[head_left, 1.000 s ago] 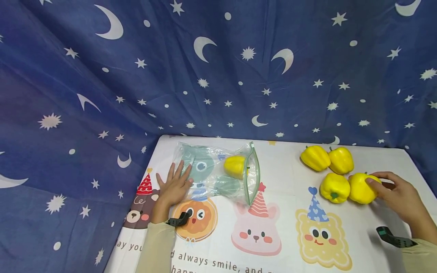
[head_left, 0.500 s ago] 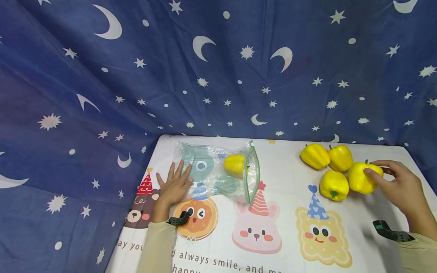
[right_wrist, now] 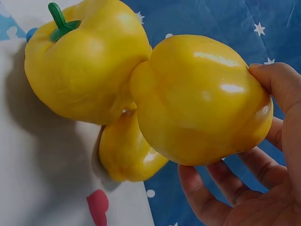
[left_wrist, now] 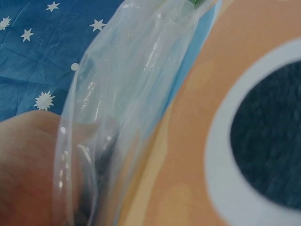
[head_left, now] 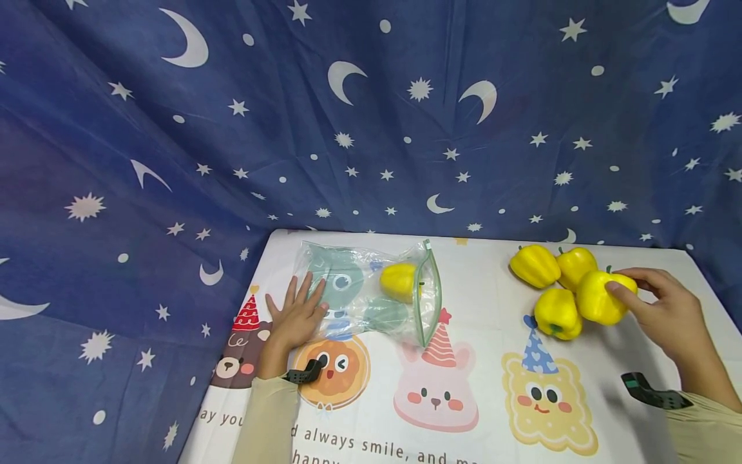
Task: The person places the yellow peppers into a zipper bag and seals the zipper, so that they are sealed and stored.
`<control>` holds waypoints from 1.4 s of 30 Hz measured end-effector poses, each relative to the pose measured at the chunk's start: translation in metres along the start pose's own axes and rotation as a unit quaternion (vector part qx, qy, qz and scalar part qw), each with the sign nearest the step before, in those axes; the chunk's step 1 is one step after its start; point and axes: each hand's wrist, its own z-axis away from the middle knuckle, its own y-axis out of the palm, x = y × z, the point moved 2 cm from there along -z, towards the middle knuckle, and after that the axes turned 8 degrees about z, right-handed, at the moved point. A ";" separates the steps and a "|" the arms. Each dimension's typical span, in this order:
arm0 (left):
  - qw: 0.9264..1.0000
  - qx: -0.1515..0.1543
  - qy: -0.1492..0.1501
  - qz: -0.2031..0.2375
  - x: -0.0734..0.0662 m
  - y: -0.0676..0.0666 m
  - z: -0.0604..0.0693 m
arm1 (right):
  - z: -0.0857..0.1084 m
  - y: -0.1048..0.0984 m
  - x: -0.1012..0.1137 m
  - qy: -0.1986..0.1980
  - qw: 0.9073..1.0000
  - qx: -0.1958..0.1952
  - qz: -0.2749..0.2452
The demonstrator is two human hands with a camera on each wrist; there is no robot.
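Observation:
My left hand (head_left: 297, 316) lies with spread fingers on the closed end of a clear zip bag (head_left: 353, 309), pressing it to the table. One yellow bell pepper (head_left: 397, 282) is inside the bag near its green-rimmed mouth. At the right, my right hand (head_left: 666, 309) grips a yellow bell pepper (right_wrist: 202, 103) between thumb and fingers, its stem up in the head view. That pepper touches or overlaps a neighbouring yellow bell pepper (head_left: 558, 314). Behind them lie two more yellow bell peppers, one at the left (head_left: 534, 267) and one partly hidden (head_left: 575, 265).
A white tablecloth (head_left: 487, 322) printed with cartoon figures covers the table. The bag's mouth (head_left: 429, 296) faces right, toward the peppers. A dark blue curtain (head_left: 371, 129) with moons and stars hangs behind the table and along its left side.
My right hand has raised its pepper slightly and shifted it left. The neighbouring pepper has been nudged left and tilted. My left hand and the bag have stayed put.

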 end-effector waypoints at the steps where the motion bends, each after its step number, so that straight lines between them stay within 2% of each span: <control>1: 1.000 -0.001 0.001 0.001 0.000 0.000 0.000 | 0.000 0.001 0.002 0.001 1.000 0.001 0.001; 17: 1.000 -0.001 -0.003 -0.005 0.000 0.001 -0.001 | -0.001 0.013 0.030 -0.019 0.998 0.039 -0.042; 30: 1.000 0.003 -0.006 0.000 0.000 -0.001 -0.001 | -0.001 0.034 0.060 -0.051 0.993 0.043 -0.094; 42: 1.000 0.003 -0.004 0.005 0.000 -0.001 0.000 | 0.000 0.058 0.088 -0.048 0.984 0.105 -0.132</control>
